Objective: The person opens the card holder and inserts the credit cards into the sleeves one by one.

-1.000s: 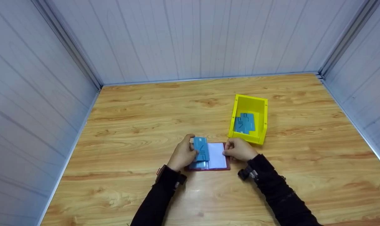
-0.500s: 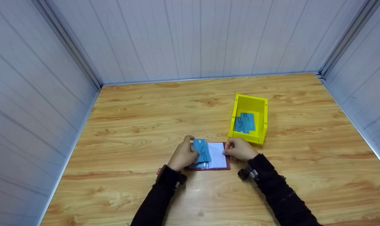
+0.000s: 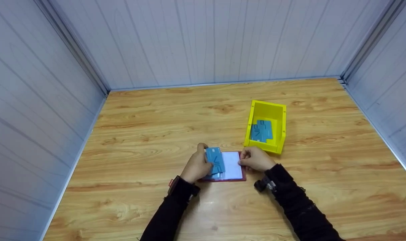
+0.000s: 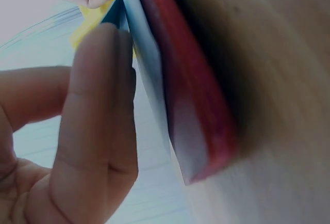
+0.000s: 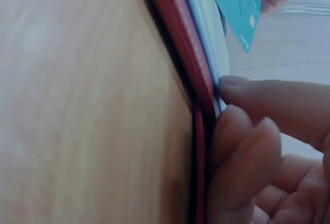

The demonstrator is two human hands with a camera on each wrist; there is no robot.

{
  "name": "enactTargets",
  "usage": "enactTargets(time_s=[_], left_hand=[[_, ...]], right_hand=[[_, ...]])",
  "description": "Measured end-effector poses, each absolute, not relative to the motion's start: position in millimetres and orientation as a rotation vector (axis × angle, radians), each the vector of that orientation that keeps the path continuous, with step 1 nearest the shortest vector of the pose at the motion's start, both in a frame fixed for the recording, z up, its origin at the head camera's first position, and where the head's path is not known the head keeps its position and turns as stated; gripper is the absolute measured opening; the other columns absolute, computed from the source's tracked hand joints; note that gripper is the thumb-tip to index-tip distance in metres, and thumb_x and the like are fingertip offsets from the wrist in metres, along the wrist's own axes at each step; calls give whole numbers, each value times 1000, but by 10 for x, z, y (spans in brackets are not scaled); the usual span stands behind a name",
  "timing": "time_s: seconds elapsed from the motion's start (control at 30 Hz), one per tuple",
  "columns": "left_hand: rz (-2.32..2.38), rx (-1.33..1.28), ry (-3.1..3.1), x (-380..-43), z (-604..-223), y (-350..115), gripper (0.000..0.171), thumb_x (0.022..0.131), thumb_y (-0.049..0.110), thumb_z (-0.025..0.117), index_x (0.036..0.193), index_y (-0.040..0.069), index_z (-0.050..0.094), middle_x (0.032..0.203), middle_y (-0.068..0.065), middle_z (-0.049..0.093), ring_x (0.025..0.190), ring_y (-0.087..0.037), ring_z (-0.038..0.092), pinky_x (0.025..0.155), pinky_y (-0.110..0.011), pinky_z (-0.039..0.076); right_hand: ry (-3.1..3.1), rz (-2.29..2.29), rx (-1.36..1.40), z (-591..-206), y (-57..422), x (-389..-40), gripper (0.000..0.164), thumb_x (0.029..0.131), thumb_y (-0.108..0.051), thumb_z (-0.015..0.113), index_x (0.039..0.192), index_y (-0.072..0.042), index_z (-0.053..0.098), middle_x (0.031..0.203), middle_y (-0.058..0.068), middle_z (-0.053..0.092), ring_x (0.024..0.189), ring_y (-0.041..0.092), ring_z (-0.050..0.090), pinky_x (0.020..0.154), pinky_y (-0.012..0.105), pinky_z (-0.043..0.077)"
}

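Note:
My left hand (image 3: 196, 167) pinches a blue card marked VIP (image 3: 216, 159), tilted slightly, above the left side of an open red card holder (image 3: 244, 175). In the right wrist view the card (image 5: 240, 12) stands at an angle off the pages. White inner pages (image 3: 232, 165) show on the holder's right half. Below the card, a strip of clear sleeve with something blue under it shows. My right hand (image 3: 257, 159) pinches the pages and red cover at the right edge; the right wrist view shows thumb and fingers on that edge. The left wrist view shows the red cover (image 4: 206, 100) close up.
A yellow bin (image 3: 282, 140) stands just beyond my right hand, with blue VIP cards (image 3: 264, 130) lying inside. The wooden tabletop (image 3: 149, 134) surrounds everything, with pale panel walls (image 3: 203, 40) at the back and sides.
The blue card has dropped slightly toward me and its lower end has swung right, over the holder. The left hand has shifted a little with it; the right hand stays at the edge.

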State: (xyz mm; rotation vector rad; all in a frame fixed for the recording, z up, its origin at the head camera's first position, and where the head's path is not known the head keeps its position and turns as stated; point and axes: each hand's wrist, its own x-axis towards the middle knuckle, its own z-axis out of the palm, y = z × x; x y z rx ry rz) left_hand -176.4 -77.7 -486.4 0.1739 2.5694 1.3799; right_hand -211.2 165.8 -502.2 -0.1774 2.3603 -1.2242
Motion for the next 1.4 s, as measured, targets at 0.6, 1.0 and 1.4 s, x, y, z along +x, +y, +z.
enactTargets(time_s=[0.6,1.0,1.4], left_hand=[[1332,218,2458,-1745,-4870,-717,57,84,-1,62,137,-4,40,66,-1,54,51,-14,58,52,-25,46],[1291,221,2544,-1767,-4886,-619,64,82,0,66,141,-6,42,71,0,60,57,-10,56,57,-25,48],[1206,225,2622,-1811,-4872,-518,54,81,1,69,131,-7,51,76,-1,56,68,-13,53,62,-25,44]], right_hand=[[2379,-1221,-201,-5008,1669,-2110,12,87,-11,70,83,-5,61,67,0,57,53,10,51,50,21,44],[2379,-1211,-196,-5010,1671,-2111,11,88,-13,69,83,-5,65,69,0,59,55,10,53,52,21,45],[2373,-1228,-198,-5019,1668,-2111,10,89,-12,69,84,-3,66,70,-1,60,57,10,55,52,21,47]])
